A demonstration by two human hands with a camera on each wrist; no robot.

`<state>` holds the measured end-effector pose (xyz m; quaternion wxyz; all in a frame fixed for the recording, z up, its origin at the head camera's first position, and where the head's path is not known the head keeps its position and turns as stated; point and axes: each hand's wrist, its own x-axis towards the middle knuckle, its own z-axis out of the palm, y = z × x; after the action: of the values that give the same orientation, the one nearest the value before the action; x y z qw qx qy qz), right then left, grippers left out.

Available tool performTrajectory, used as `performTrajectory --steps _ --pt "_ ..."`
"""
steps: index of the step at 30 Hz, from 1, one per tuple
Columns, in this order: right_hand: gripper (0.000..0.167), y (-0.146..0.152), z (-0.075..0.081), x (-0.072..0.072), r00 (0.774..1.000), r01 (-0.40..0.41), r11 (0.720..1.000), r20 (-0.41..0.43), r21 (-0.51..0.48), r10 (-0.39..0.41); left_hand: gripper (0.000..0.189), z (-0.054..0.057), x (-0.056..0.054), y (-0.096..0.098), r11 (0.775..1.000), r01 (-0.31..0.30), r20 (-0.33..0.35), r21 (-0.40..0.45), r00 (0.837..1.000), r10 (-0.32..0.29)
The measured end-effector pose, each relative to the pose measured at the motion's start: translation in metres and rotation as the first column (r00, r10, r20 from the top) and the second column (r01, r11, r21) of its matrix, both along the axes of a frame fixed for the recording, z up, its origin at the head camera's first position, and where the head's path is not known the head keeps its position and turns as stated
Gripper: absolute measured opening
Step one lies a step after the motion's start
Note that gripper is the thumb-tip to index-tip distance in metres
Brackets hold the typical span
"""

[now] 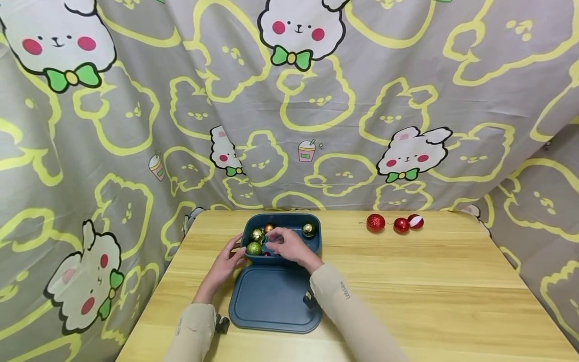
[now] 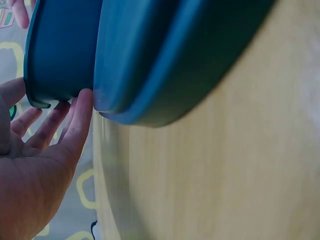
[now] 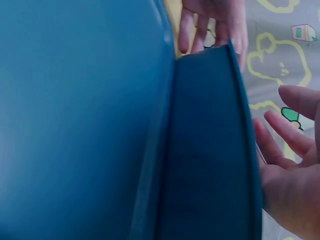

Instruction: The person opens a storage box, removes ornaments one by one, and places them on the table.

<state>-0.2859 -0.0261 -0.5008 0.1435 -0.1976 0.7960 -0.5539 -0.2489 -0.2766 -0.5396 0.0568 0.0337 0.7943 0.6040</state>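
Observation:
A blue rectangular box (image 1: 281, 218) holds several ornament balls. On its left side are a gold ball (image 1: 257, 235), a green glittery ball (image 1: 254, 249) and an orange one (image 1: 269, 228); another gold ball (image 1: 308, 230) lies at the back right. A small dark red ball (image 1: 266, 254) shows partly near the front wall. My left hand (image 1: 228, 259) rests with extended fingers against the box's left end, thumb at the rim. Over the box's middle, my right hand (image 1: 288, 245) has its thumb and fingers apart, fingertips close beside the balls.
The blue lid (image 1: 276, 300) lies flat on the wooden table (image 1: 429, 301), directly in front of the box. Several red ornaments, including a red ball (image 1: 375, 222), lie at the back right. A grey patterned curtain (image 1: 325, 176) hangs behind the table and along its sides.

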Motion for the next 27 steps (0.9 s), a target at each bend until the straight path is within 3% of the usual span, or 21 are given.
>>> performTrajectory --steps 10,21,27 --pt "0.035 -0.003 0.001 -0.003 0.994 -0.042 0.987 -0.091 0.154 0.056 0.056 -0.002 -0.001 0.0 0.999 -0.012 -0.013 -0.036 1.0 0.012" --pt "0.033 -0.006 -0.003 -0.011 0.993 -0.094 0.97 -0.05 0.225 0.107 0.055 -0.004 -0.002 0.0 1.0 -0.008 0.0 -0.03 1.0 0.008" --pt "0.029 -0.009 -0.005 -0.015 0.989 -0.141 0.946 -0.005 0.293 0.149 0.056 -0.003 -0.001 0.0 0.999 -0.013 -0.006 -0.031 1.0 0.013"
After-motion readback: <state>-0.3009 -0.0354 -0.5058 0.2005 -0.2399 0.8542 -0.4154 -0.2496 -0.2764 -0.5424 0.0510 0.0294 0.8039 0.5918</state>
